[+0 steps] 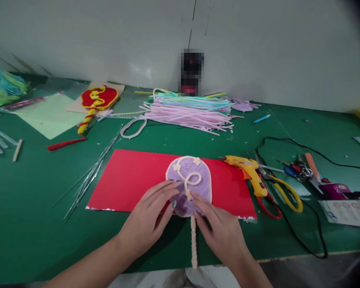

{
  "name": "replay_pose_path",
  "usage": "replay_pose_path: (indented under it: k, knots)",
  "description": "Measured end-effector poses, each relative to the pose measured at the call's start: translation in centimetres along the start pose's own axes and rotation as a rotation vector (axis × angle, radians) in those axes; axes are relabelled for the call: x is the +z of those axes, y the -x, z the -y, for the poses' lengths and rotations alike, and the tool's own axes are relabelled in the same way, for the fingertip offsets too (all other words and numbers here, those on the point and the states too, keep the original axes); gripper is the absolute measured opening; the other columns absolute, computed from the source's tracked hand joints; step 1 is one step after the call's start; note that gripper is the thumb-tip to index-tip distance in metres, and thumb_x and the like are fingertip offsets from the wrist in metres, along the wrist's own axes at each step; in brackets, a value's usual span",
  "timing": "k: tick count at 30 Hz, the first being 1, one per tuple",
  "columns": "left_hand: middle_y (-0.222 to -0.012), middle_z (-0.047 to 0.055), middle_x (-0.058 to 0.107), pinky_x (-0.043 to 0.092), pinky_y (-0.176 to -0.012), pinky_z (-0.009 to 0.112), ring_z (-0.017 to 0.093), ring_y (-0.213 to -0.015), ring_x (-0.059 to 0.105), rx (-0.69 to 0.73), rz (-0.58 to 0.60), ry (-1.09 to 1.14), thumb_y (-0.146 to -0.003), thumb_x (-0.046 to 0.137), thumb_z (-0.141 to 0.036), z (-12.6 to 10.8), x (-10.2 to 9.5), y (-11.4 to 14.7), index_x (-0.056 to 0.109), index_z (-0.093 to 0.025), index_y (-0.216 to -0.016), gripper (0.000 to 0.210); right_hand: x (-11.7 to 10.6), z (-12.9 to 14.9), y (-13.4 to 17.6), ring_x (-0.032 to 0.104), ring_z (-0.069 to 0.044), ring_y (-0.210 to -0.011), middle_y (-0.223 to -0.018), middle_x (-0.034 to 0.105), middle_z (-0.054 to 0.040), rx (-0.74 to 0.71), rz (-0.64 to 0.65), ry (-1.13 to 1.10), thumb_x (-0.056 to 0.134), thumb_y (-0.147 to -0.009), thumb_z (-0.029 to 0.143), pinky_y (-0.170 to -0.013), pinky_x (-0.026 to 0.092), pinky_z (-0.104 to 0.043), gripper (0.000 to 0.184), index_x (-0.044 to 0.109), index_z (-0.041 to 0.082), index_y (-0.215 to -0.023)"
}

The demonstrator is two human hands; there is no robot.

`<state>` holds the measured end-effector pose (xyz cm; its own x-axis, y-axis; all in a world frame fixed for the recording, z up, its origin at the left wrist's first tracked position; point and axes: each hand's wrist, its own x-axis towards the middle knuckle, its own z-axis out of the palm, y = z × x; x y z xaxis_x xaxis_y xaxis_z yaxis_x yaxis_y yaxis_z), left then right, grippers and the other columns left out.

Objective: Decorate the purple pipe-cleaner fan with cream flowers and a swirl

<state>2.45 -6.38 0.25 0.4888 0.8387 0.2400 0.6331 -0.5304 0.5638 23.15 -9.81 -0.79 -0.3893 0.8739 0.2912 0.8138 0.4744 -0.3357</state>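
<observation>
A purple pipe-cleaner fan (pixel 203 182) with a cream rim lies over a red board, its twisted cream handle (pixel 193 244) pointing toward me. On its face are a looped cream pipe cleaner (pixel 195 175) and two small cream flowers. My left hand (pixel 151 212) grips the fan's lower left side, fingers over the face and thumb close to the edge. At the lower right, my right hand (pixel 219 224) holds the fan too. Its index fingertip touches the lower end of the cream loop; what lies under the fingertips is hidden.
Under the fan is the red board (pixel 132 180). A yellow glue gun (pixel 247 170), pliers (pixel 288 194) and a black cord (pixel 319 228) lie to the right. Pipe cleaners (pixel 189 114) are piled at the back. A red and yellow fan (pixel 99 98) and thin wires (pixel 93 172) lie left.
</observation>
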Motion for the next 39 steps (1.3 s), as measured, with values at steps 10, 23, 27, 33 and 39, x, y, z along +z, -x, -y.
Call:
replay_pose_path:
  k: [10, 23, 27, 33, 39]
  knots:
    - [-0.118, 0.004, 0.058, 0.043, -0.096, 0.033, 0.017, -0.116, 0.046, -0.051, -0.073, 0.06, -0.086, 0.042, -0.014, -0.22, -0.15, 0.04, 0.048, -0.021, -0.113, 0.029, 0.16, -0.21, 0.13, 0.066, -0.014, -0.086, -0.117, 0.061, -0.0069, 0.054, -0.07, -0.029, 0.047, -0.087, 0.017, -0.069, 0.052, -0.022, 0.034, 0.046, 0.017, -0.12]
    - [-0.109, 0.004, 0.062, 0.043, -0.087, 0.033, 0.019, -0.104, 0.05, -0.051, -0.091, -0.023, -0.084, 0.044, -0.016, -0.29, -0.11, 0.22, 0.049, -0.02, -0.112, 0.028, -0.09, 0.36, -0.04, 0.062, -0.015, -0.099, -0.122, 0.057, -0.0068, -0.048, -0.014, 0.006, 0.045, -0.088, 0.016, -0.073, 0.05, -0.022, 0.031, 0.05, 0.015, -0.118]
    - [-0.117, 0.003, 0.059, 0.041, -0.087, 0.035, 0.019, -0.101, 0.051, -0.041, -0.077, -0.052, -0.084, 0.045, -0.015, -0.33, -0.28, 0.06, 0.049, -0.021, -0.112, 0.029, -0.04, 0.34, -0.14, 0.062, -0.015, -0.099, -0.123, 0.057, -0.0064, -0.056, -0.001, 0.033, 0.045, -0.088, 0.016, -0.074, 0.049, -0.022, 0.03, 0.05, 0.015, -0.118]
    - [-0.114, 0.003, 0.06, 0.04, -0.085, 0.034, 0.018, -0.1, 0.052, -0.043, -0.041, -0.027, -0.085, 0.044, -0.015, -0.44, -0.26, 0.05, 0.05, -0.021, -0.11, 0.027, -0.09, 0.29, -0.26, 0.063, -0.015, -0.096, -0.122, 0.057, -0.0063, -0.045, 0.005, 0.023, 0.044, -0.088, 0.016, -0.073, 0.048, -0.021, 0.031, 0.05, 0.015, -0.119]
    - [-0.107, 0.003, 0.063, 0.042, -0.086, 0.033, 0.018, -0.102, 0.053, -0.012, -0.029, -0.009, -0.085, 0.044, -0.014, -0.45, -0.26, -0.2, 0.051, -0.021, -0.107, 0.024, -0.28, 0.02, -0.23, 0.063, -0.013, -0.096, -0.121, 0.059, -0.0052, 0.013, 0.033, -0.096, 0.045, -0.087, 0.015, -0.076, 0.05, -0.02, 0.031, 0.049, 0.017, -0.118]
